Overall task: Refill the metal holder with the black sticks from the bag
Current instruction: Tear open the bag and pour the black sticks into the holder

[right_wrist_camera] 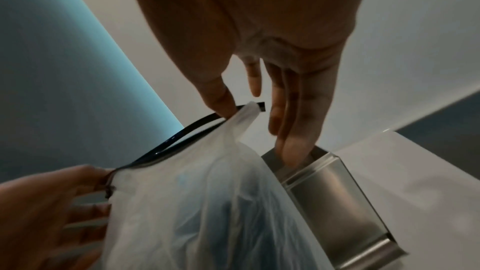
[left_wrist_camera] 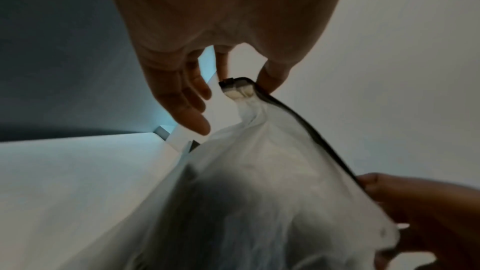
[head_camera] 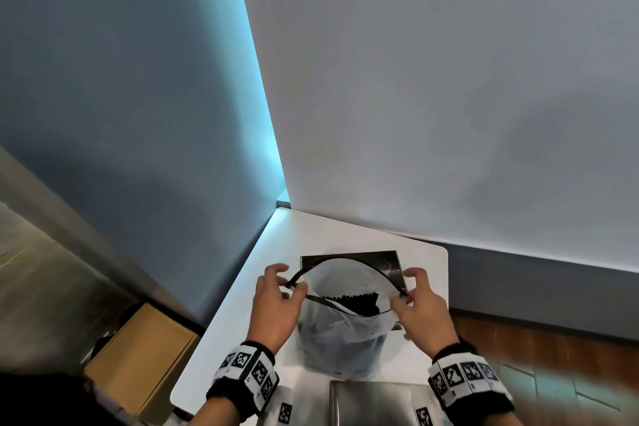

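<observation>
A translucent white bag (head_camera: 342,339) with a black zip rim stands on the white table (head_camera: 242,315), its mouth pulled wide. Black sticks (head_camera: 356,301) lie bundled inside. My left hand (head_camera: 276,297) pinches the rim's left end (left_wrist_camera: 233,84) between thumb and forefinger. At the right end of the rim (right_wrist_camera: 249,108), my right hand (head_camera: 415,301) pinches likewise. The square metal holder (head_camera: 390,264) sits just behind the bag, mostly hidden by it; in the right wrist view the holder (right_wrist_camera: 330,192) shows as a brushed steel box beside the bag (right_wrist_camera: 207,202).
A second brushed metal surface (head_camera: 373,401) lies at the table's near edge. A cardboard box (head_camera: 138,356) stands on the floor to the left. Walls close the corner behind the table, and wooden floor (head_camera: 553,349) lies to the right.
</observation>
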